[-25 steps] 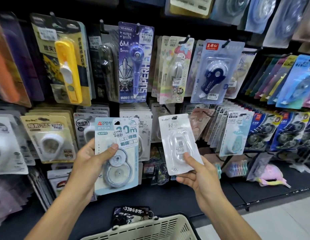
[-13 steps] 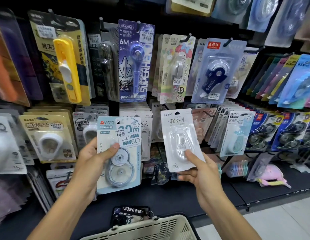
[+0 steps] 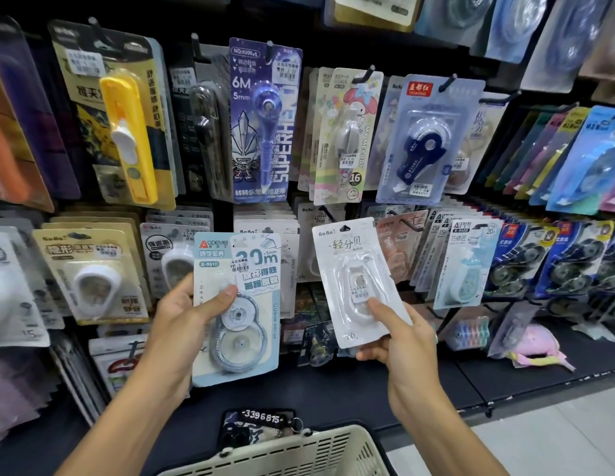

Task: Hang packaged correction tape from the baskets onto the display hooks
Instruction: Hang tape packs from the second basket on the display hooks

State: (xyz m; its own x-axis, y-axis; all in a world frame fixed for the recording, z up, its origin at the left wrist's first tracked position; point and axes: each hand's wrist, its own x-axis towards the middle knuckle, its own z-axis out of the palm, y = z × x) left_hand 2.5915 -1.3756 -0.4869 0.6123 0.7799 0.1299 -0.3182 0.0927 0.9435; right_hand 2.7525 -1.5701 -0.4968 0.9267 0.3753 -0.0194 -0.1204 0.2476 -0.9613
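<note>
My left hand point(image 3: 182, 317) grips a pale blue correction tape pack marked 30m point(image 3: 242, 324) by its left edge, thumb on the front. My right hand point(image 3: 398, 334) pinches a white BoBo correction tape pack point(image 3: 347, 266) at its lower right corner and holds it upright in front of the middle row. The white pack's hang hole sits just below a black display hook point(image 3: 328, 214), in front of similar white packs. A beige plastic basket point(image 3: 299, 451) shows at the bottom edge, below both hands.
The dark pegboard wall is full of hanging packs: a yellow one point(image 3: 127, 132) upper left, a purple 6M pack point(image 3: 261, 121), a navy tape pack point(image 3: 426, 142). A black shelf ledge point(image 3: 333, 386) runs below. A pink soft item point(image 3: 536, 345) lies on the shelf at right.
My right hand has raised the white pack up and slightly right toward the middle-row hook. The left hand with the blue pack has stayed nearly still.
</note>
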